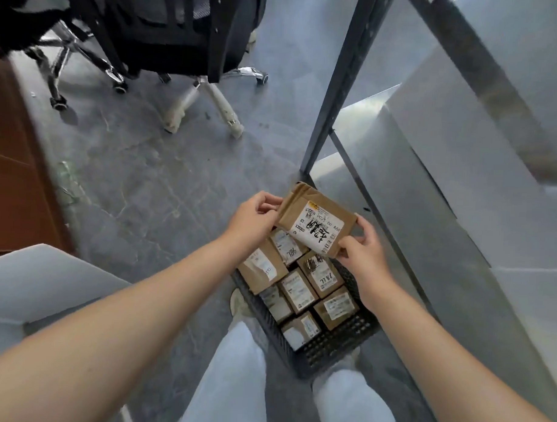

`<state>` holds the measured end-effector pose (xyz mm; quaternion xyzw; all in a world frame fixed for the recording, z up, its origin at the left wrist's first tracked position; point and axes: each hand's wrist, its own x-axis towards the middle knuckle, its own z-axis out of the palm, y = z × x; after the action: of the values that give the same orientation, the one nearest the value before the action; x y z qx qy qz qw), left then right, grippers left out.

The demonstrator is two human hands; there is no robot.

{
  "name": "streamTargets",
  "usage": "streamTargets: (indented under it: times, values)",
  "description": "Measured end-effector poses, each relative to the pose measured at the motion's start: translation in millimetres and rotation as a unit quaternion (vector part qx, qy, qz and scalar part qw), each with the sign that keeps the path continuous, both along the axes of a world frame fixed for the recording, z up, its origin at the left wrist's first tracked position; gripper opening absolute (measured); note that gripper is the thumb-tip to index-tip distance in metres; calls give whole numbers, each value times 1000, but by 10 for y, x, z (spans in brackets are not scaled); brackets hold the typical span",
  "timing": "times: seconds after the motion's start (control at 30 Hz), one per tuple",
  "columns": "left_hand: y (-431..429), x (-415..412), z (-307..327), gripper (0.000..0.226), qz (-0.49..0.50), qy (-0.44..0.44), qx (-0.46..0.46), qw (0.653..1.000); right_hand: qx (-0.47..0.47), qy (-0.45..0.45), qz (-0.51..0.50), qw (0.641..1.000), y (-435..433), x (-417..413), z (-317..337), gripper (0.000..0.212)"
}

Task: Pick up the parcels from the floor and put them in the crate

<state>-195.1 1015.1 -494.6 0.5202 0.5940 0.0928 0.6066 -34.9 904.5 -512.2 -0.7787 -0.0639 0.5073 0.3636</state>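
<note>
A brown cardboard parcel with a white label and black scribbles hangs above the far end of the black plastic crate. My left hand grips the parcel's left edge, and my right hand pinches its right lower corner. Inside the crate, several brown labelled parcels stand packed in rows. The crate rests on the grey floor between my knees.
A dark metal shelf post rises just behind the crate, with grey metal shelving to the right. Black office chairs on wheeled bases stand at the upper left. A brown cabinet lines the left edge.
</note>
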Motion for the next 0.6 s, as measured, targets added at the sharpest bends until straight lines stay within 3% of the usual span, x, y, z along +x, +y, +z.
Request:
streamTargets:
  times: [0.33, 0.5, 0.6]
  values:
    - [194, 231, -2311, 29, -92, 92, -36, 991, -110, 66, 20, 992, 120, 132, -2280, 45]
    - [118, 312, -3322, 38, -151, 142, -28, 978, -144, 74, 49, 986, 18, 76, -3288, 55]
    - [121, 280, -3799, 48, -181, 184, -3, 966, -148, 102, 64, 982, -6, -37, -3787, 73]
